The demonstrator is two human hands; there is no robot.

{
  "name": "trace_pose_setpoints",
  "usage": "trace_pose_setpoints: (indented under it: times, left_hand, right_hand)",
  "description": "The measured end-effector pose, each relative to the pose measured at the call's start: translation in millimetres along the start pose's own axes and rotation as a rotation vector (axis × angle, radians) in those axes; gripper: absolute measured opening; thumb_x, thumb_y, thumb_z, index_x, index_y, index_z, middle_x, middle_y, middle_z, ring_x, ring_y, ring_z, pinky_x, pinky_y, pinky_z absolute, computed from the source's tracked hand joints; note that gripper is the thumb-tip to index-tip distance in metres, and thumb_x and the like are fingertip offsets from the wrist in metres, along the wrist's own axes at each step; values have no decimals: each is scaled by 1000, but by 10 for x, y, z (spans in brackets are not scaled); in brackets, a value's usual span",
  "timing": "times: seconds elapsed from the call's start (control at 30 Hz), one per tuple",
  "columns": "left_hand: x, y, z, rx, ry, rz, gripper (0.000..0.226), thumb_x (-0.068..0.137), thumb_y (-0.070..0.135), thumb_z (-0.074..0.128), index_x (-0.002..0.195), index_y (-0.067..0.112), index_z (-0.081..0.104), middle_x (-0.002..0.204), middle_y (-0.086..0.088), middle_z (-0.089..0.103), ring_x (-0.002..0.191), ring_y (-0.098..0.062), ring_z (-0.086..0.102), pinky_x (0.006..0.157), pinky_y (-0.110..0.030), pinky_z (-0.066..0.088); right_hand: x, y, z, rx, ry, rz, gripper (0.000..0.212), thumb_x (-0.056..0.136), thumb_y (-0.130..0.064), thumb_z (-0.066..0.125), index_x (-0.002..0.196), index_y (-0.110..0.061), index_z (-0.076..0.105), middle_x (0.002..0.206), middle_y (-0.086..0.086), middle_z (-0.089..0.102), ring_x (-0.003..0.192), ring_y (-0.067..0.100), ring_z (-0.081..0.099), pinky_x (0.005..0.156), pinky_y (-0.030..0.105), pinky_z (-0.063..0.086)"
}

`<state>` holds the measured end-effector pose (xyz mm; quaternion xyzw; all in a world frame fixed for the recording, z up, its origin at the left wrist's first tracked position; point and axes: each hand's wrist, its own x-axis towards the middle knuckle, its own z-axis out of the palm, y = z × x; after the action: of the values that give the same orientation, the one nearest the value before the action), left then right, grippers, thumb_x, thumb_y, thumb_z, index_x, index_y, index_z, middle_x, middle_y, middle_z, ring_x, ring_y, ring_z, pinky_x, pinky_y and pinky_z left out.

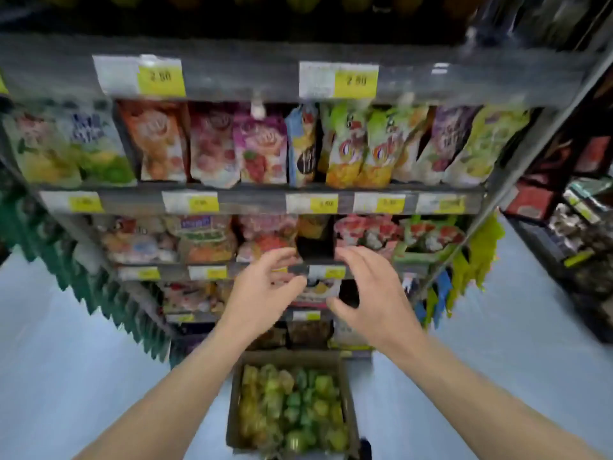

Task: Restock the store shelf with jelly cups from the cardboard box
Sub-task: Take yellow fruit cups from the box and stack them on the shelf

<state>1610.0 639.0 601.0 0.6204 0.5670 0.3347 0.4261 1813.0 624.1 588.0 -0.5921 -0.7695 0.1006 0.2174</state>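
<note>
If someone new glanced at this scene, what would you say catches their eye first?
Probably the two bare hands, left hand and right hand, open and empty at the dark gap on a middle shelf. Next, the cardboard box of green and yellow jelly cups on the floor below, and the bright pouches above.

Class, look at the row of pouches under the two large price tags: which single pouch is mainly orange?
The orange pouch, third from the left of that row. Its neighbours are green and yellow on its left and pink on its right.
</note>
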Motion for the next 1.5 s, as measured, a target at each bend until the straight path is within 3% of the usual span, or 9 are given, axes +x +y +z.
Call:
trace_pose_setpoints:
  times: [0.1, 0.3, 0.47, 0.57, 0.67, 0.8, 0.97, 1.3, 1.5]
  left_hand:
    - [-225, -659, 330, -29, -85, -188, 49, 92, 24, 71, 138, 28, 53, 128, 15, 59, 97, 12, 60, 90, -17, 51]
    - [-638, -1823, 940, -80, -117, -454, 40, 85, 7, 75, 110, 35, 59, 123, 0, 66, 73, 6, 63, 86, -27, 51]
    - [-851, -2807, 1266, 18, -62, -582, 48, 81, 22, 80, 126, 26, 64, 116, 14, 68, 95, -5, 69, 93, -27, 54]
    - [-962, -3417, 1366, 95, -60, -645, 45, 84, 14, 76, 127, 20, 65, 112, 15, 68, 89, -1, 67, 81, -11, 51]
    - [-1036, -4035, 1471, 121, -42, -708, 44, 82, 13, 77, 123, 22, 66, 100, 24, 66, 82, 5, 66, 87, -21, 54]
    - [-1048, -4871, 1672, 152, -41, -757, 43, 85, 14, 74, 126, 20, 64, 99, 23, 65, 74, 19, 60, 68, 2, 42]
    - [-1016, -5742, 1928, 157, -101, -832, 53, 86, 18, 73, 136, 19, 57, 118, 6, 65, 94, -6, 62, 79, -6, 37]
    - [-409, -7240, 2099, 617, -311, -491, 66, 82, 6, 69, 144, 16, 48, 147, -13, 46, 132, -38, 44, 109, -44, 42]
    - [163, -7499, 2167, 1081, -745, -368, 39, 96, 10, 48, 135, 13, 47, 138, -13, 46, 132, -38, 43, 110, -46, 35]
  right_hand:
    - [-401, 245, 614, 32, -179, 113, 74, 87, -46, 67, 149, -21, 36, 151, -3, 38, 142, 20, 30, 118, 37, 27]
    - [-1154, 762, 1686, 75, -472, 252, 72, 82, -38, 71, 144, -13, 45, 142, 7, 50, 132, 29, 45, 112, 38, 33]
    - [-1617, 1205, 2552, 112, -602, 342, 69, 85, -39, 70, 144, -16, 42, 139, 4, 48, 128, 26, 44, 110, 36, 36]
    - [-1854, 1407, 3091, 145, -655, 415, 68, 84, -36, 71, 143, -15, 44, 134, 6, 50, 123, 29, 47, 106, 37, 39]
    - [-2054, 1539, 3682, 159, -706, 453, 68, 84, -34, 72, 144, -16, 44, 135, 7, 50, 124, 29, 48, 103, 36, 40]
    - [-2226, 1680, 4537, 170, -779, 457, 68, 85, -38, 70, 144, -19, 42, 142, 3, 45, 131, 25, 44, 104, 37, 41]
    - [-2366, 1755, 5469, 166, -859, 480, 69, 89, -39, 67, 147, -18, 37, 148, 3, 40, 136, 25, 39, 104, 34, 37]
    - [-2215, 1792, 7088, 231, -842, 419, 73, 85, -42, 71, 146, -18, 38, 145, 4, 43, 131, 26, 45, 101, 37, 44]
    - [-1975, 1658, 7832, 297, -814, 457, 76, 80, -47, 75, 141, -14, 44, 138, 8, 50, 127, 28, 48, 100, 37, 45]
